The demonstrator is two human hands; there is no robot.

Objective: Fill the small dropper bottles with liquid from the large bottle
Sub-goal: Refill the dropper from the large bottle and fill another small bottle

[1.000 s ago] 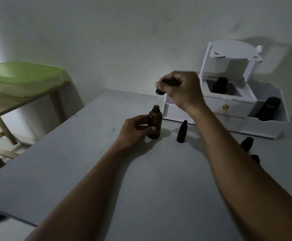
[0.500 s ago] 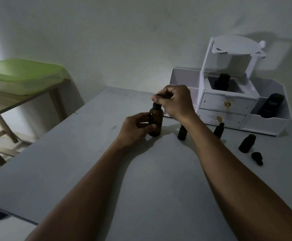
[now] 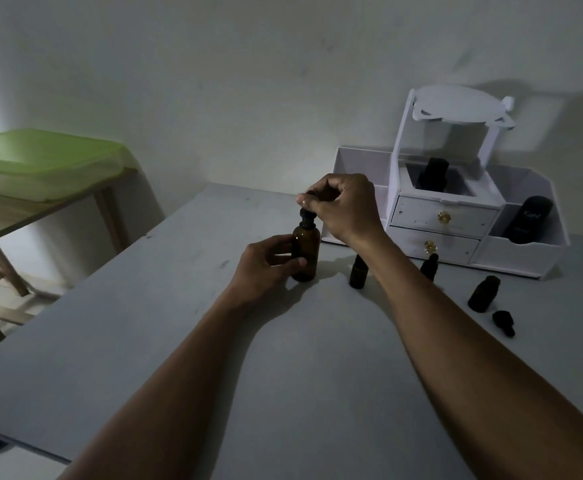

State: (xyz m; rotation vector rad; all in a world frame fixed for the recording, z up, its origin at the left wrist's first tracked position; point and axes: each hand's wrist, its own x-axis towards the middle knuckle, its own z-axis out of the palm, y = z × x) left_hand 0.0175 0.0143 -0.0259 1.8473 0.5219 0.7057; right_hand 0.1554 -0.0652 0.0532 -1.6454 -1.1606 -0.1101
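A large amber bottle (image 3: 306, 251) stands upright on the grey table (image 3: 179, 323). My left hand (image 3: 266, 265) grips its body from the left. My right hand (image 3: 343, 206) pinches the black dropper cap (image 3: 306, 216) sitting on the bottle's neck. A small dark dropper bottle (image 3: 358, 273) stands just right of the large one, partly behind my right forearm. Another small capped one (image 3: 429, 266) stands further right. A small open bottle (image 3: 483, 294) stands at the right, with its loose dropper cap (image 3: 504, 322) lying beside it.
A white organiser (image 3: 456, 230) with two drawers and a mirror frame stands at the back right, holding a black bottle (image 3: 529, 220) and a dark jar (image 3: 434, 174). A wooden side table with a green lidded box (image 3: 33, 161) stands left, beyond the table edge.
My right hand came down from above with the dropper cap and set it onto the large bottle's neck. My left hand has stayed on the bottle.
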